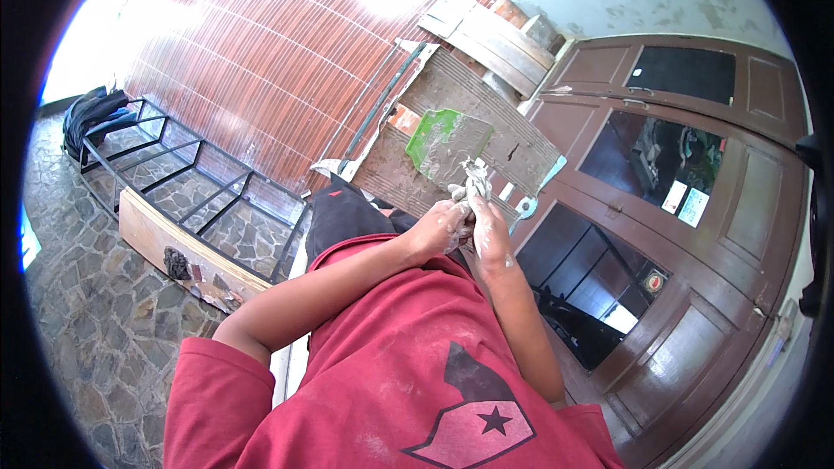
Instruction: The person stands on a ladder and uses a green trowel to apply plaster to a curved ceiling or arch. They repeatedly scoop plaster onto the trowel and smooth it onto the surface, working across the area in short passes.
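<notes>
My left hand (437,227) and my right hand (492,239) meet in front of my body, fingers closed and smeared with pale grey paste. A crumpled, whitish, paste-coated thing (476,181) sticks up between them; its kind cannot be made out. Just beyond my fingers lies a green plastic board (426,135), its face largely covered with a grey layer of the same look. Underneath it is a dirty brown ridged panel (512,141) with pale edges. My palms, and what they may hide, are out of sight.
Left of me stands a black metal frame (198,156) with a wooden plank (169,243) along its side; dark cloth (91,117) hangs at its far end. Brown wooden doors (686,321) with glass panes are at my right. Pale boards (486,39) lie farther off, beside reddish ribbed tiling (278,52).
</notes>
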`<act>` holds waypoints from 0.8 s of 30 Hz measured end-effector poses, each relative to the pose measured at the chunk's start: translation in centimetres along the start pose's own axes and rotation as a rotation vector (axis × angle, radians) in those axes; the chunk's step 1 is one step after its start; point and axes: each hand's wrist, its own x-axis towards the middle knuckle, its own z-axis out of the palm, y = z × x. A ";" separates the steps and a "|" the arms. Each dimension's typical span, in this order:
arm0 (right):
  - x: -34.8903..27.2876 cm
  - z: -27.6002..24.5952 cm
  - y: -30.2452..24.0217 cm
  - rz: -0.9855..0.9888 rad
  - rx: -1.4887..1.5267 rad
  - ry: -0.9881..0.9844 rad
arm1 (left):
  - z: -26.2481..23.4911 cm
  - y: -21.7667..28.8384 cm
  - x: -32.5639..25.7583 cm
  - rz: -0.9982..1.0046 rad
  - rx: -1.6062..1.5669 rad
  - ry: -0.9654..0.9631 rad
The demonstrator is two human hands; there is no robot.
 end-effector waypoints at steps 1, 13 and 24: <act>0.0 0.0 -0.1 0.003 -0.035 0.006 | -0.1 -0.1 0.1 -0.010 0.022 0.021; 0.3 0.2 -2.0 0.021 -0.022 -0.044 | 0.2 0.0 0.1 0.035 -0.001 0.110; 1.6 -0.2 -1.0 -0.085 -0.270 0.089 | -0.6 -1.8 1.0 0.021 0.007 0.018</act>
